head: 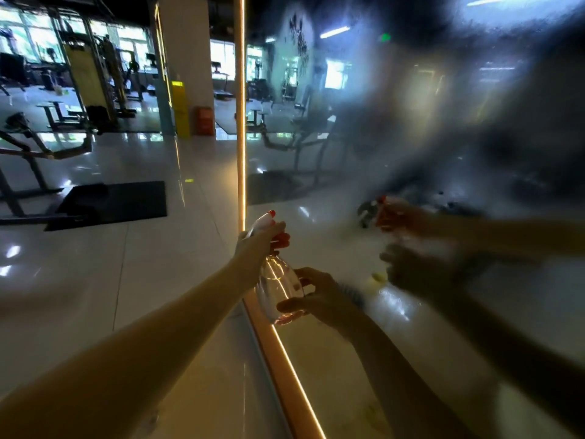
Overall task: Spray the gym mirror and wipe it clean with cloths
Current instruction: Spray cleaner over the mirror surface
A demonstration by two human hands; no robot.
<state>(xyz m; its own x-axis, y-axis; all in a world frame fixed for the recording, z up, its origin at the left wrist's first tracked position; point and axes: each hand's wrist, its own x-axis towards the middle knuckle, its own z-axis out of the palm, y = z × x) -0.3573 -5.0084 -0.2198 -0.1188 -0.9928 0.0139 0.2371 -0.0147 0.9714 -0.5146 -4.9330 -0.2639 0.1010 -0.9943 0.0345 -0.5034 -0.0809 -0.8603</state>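
A clear spray bottle (pixel 280 282) with a white head and red nozzle (pixel 267 219) is held up close to the gym mirror (pixel 411 128). My left hand (pixel 260 245) grips the bottle's neck and trigger. Below it, my right hand (pixel 318 300) curls round the lower body of the bottle. Something bluish, perhaps a cloth (pixel 352 293), shows just behind my right hand. The mirror glass is fogged with spray mist over most of its upper and right part. Both hands and the bottle are reflected in it, blurred.
A glowing orange light strip (pixel 242 122) runs along the mirror's left edge and bottom. To the left lie a shiny tiled floor, a black mat (pixel 110 202), weight machines (pixel 91 90) and a pillar with yellow padding (pixel 181 109).
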